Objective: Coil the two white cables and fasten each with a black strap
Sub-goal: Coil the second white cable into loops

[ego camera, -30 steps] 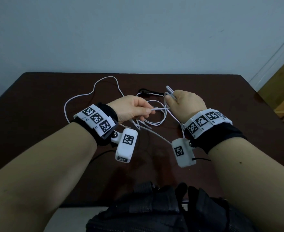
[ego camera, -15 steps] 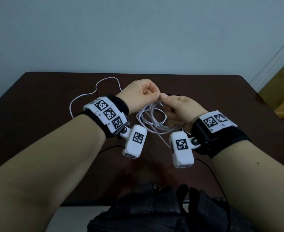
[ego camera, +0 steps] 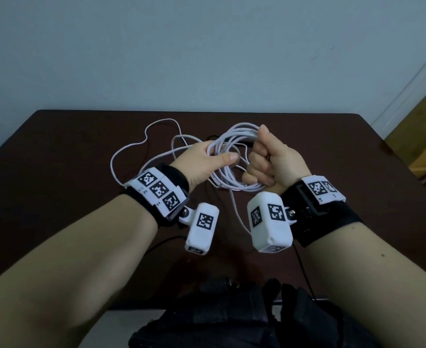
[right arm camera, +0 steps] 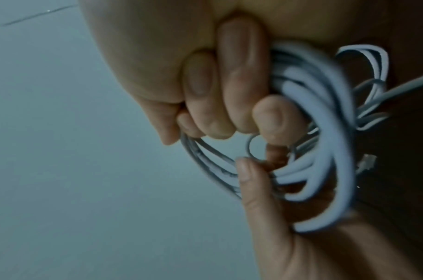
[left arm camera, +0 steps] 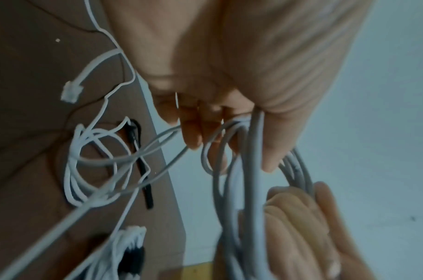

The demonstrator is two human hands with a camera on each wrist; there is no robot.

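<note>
Mid-frame, the right hand point(ego camera: 272, 162) fists the limp, springy white cable coil point(ego camera: 234, 136); the left hand point(ego camera: 204, 162) pinches its opposite side.

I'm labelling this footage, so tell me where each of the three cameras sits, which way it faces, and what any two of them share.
Head: worn on the head, looking forward and down at the table; both forearms show, left hand and right hand on the coil.
Left wrist: looks along the left hand at the coil; the strap lies on the table beyond.
Right wrist: looks along the right hand, its grip round the coil.
Shared: all three show the coil and both hands.
</note>
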